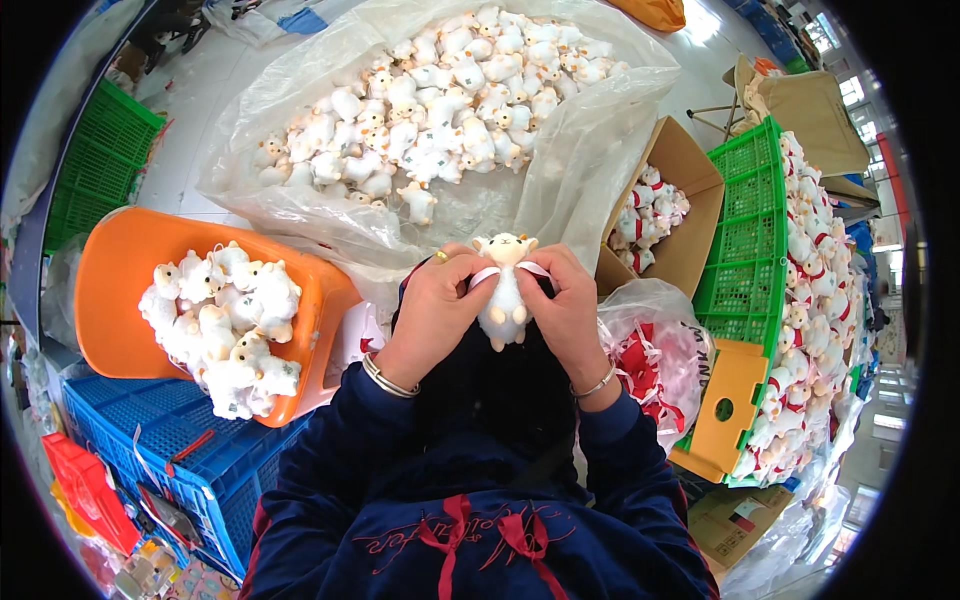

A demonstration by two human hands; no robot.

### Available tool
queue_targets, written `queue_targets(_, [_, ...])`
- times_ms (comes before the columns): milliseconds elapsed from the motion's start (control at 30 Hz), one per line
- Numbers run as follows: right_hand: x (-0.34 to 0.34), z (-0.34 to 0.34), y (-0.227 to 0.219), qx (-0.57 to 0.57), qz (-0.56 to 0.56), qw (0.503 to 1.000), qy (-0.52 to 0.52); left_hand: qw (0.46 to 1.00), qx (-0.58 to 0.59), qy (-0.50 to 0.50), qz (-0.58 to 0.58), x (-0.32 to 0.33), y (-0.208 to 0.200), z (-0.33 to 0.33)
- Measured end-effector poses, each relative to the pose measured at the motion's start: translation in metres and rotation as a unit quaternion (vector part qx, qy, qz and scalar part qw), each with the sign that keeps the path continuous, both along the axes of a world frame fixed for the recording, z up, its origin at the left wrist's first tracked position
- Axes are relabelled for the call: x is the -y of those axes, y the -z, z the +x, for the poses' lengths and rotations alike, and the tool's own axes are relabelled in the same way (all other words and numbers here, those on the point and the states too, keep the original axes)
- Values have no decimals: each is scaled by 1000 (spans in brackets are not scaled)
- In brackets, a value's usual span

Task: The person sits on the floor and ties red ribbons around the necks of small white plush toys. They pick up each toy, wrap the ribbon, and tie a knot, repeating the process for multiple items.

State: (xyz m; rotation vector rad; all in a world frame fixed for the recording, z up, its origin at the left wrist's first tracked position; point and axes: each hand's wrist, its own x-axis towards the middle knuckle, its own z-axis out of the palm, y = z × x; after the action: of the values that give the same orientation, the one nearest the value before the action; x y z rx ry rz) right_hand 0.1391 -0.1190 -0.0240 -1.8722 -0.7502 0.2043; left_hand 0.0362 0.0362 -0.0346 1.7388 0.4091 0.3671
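Observation:
A small white plush sheep (505, 290) hangs upright between my hands, its cream face toward me. A pale ribbon (534, 269) stretches out to both sides at its neck. My left hand (432, 308) is closed, thumb and finger pinching the ribbon's left end. On the other side, my right hand (568, 318) pinches the right end in the same way. The ribbon's middle, behind the sheep's neck, is hidden. Beside my right wrist sits a clear plastic bag (655, 350) of red cloth pieces with white ribbons.
An orange chair (110, 300) at left holds several plush sheep on a blue crate (150, 420). Ahead, a big clear plastic sheet (570, 160) bears a heap of sheep. At right stand a cardboard box (695, 185) and a green crate (745, 260) with red-scarved sheep.

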Motion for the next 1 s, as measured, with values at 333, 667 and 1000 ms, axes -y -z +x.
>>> queue_targets(333, [9, 16, -4, -75, 0, 992, -99, 999, 14, 20, -28, 3, -3, 6])
queue_targets(667, [25, 18, -31, -92, -20, 980, -177, 996, 38, 36, -68, 16, -16, -3])
queue_targets(1000, [33, 19, -41, 11, 11, 986, -168, 986, 56, 158, -8, 8, -31, 14])
